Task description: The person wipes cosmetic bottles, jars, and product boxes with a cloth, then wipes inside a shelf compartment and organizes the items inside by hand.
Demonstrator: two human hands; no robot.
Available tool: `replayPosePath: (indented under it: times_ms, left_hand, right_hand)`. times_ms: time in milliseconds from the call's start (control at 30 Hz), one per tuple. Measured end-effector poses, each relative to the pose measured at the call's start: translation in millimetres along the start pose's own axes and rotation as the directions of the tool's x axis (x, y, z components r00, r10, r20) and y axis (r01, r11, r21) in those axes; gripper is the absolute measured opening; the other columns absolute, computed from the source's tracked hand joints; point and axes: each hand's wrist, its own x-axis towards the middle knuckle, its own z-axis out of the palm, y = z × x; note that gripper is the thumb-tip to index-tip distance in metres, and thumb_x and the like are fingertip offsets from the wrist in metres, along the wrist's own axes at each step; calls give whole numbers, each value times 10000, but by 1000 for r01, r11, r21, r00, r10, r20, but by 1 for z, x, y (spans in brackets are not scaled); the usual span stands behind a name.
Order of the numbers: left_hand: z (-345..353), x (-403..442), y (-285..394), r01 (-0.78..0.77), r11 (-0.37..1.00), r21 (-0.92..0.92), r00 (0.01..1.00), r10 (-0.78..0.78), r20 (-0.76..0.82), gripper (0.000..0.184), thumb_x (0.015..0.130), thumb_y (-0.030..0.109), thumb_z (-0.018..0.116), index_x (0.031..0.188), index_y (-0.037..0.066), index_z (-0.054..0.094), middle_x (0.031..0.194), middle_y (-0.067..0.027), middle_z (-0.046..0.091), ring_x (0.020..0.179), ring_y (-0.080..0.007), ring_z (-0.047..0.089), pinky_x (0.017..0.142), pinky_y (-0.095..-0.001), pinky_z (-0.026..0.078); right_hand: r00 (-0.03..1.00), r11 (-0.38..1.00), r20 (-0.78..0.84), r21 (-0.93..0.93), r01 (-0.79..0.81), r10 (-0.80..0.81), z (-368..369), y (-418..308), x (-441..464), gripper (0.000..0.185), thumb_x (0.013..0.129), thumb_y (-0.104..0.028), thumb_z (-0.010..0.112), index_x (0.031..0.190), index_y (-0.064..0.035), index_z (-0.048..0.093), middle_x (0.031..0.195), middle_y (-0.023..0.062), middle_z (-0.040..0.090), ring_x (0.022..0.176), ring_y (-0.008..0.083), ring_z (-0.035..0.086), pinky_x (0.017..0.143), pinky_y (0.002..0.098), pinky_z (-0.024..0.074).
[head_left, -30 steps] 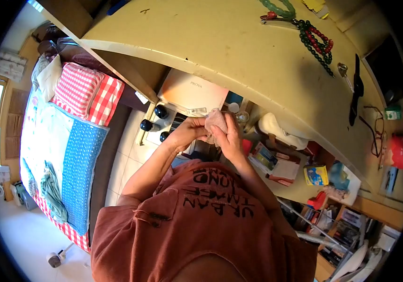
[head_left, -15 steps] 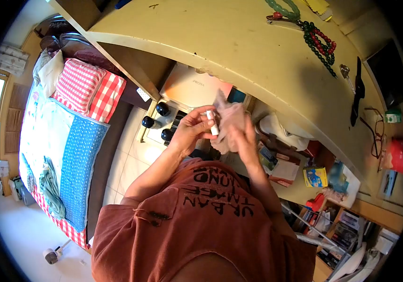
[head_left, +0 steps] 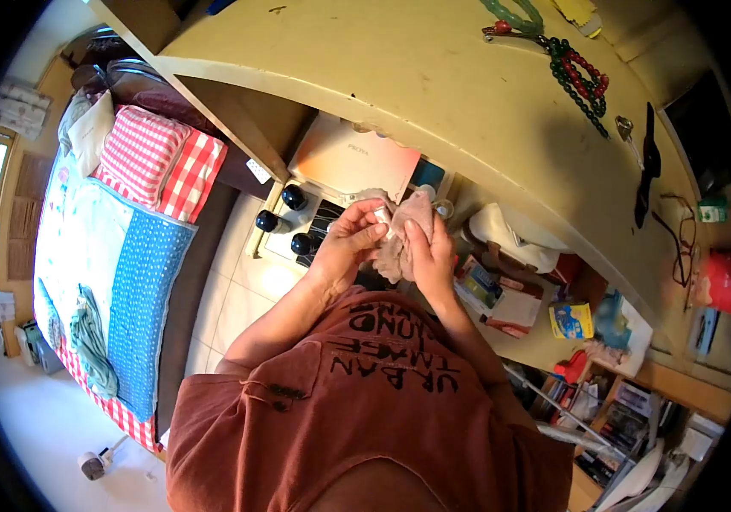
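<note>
In the head view my left hand (head_left: 348,243) pinches a small white cylinder (head_left: 383,215), like a short tube, between thumb and fingers. My right hand (head_left: 432,258) is closed on a thin pinkish-grey cloth (head_left: 413,215). The cloth is bunched against the white cylinder, and its lower folds hang between the two hands. Part of the cylinder is hidden by fingers and cloth. Both hands are in front of my chest, short of the desk's curved edge.
The yellowish desk (head_left: 434,77) carries bead strings (head_left: 583,81), a black watch (head_left: 649,166) and eyeglasses (head_left: 685,243). Below it are a pale box (head_left: 357,158), a white bag (head_left: 510,239) and a yellow packet (head_left: 572,322). Black round knobs (head_left: 295,197) stand left, before a bed (head_left: 97,247).
My right hand and the cloth, blurred before, have come into sharper view. The cloth now gathers around the white cylinder, covering more of it. My left hand keeps its pinch.
</note>
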Motion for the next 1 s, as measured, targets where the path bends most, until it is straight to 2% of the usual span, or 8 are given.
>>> replayPosePath:
  times_ms: [200,300,533,567,667,700,767,1000]
  left_hand:
    - [1,0,9,61,994,-93,993,-51,104,315,942,100,628,1252,101,576,1016,17,646,902,-83,629,714,-215,539]
    - [-1,-2,-5,-25,992,123,996,15,86,341,966,120,591,1303,67,596,1135,-14,662,895,-75,630,727,-212,537]
    - [0,-10,9,-99,839,535,971,-37,238,275,946,93,625,1213,40,661,1028,4,675,891,-65,603,744,-233,524]
    - [-3,-8,7,-187,771,609,962,18,272,260,943,59,627,1197,14,660,1011,-34,683,868,-73,606,735,-235,532]
    - [-9,-5,-5,-390,702,596,903,164,397,231,945,55,620,1167,16,668,993,-46,682,860,-80,612,697,-232,552]
    - [-8,-5,-5,-389,703,595,903,163,398,231,945,55,620,1167,16,668,993,-46,682,860,-80,612,697,-232,552]
    - [-6,-7,-3,-225,827,515,952,75,295,216,946,58,613,1150,6,661,992,-60,676,852,-108,631,644,-250,586]
    - [-4,-8,6,-7,917,398,977,-78,196,242,959,63,585,1192,4,612,1035,-68,664,862,-177,667,684,-350,613]
  right_hand:
    - [999,984,32,177,-9,3,-10,-8,0,400,945,-143,575,1318,-11,510,1151,116,628,1021,198,612,892,319,481]
    - [884,885,212,-130,447,-416,-11,-11,5,447,913,-132,604,1327,-2,501,1205,167,593,1104,285,588,947,361,458]
    - [986,990,89,24,140,-142,-10,8,-8,261,928,-169,618,1105,20,587,989,134,616,878,239,602,800,338,478]
    - [984,993,134,0,120,-119,-14,10,-7,245,939,-136,605,1112,36,583,985,52,616,886,105,557,787,278,474]
    - [980,967,187,229,-115,73,-16,5,-9,218,902,-86,617,1089,26,598,972,65,632,881,130,582,782,280,479]
    - [980,967,185,228,-116,74,-16,2,-9,218,902,-86,617,1089,26,598,972,65,632,881,130,582,782,280,479]
    - [919,915,114,-102,390,-379,-14,-5,-6,203,829,-17,665,1023,17,614,927,121,652,840,228,640,755,302,498]
    - [954,960,145,-55,274,-264,-22,-8,-4,272,780,-4,656,1050,-10,628,1001,92,673,914,172,638,810,309,505]
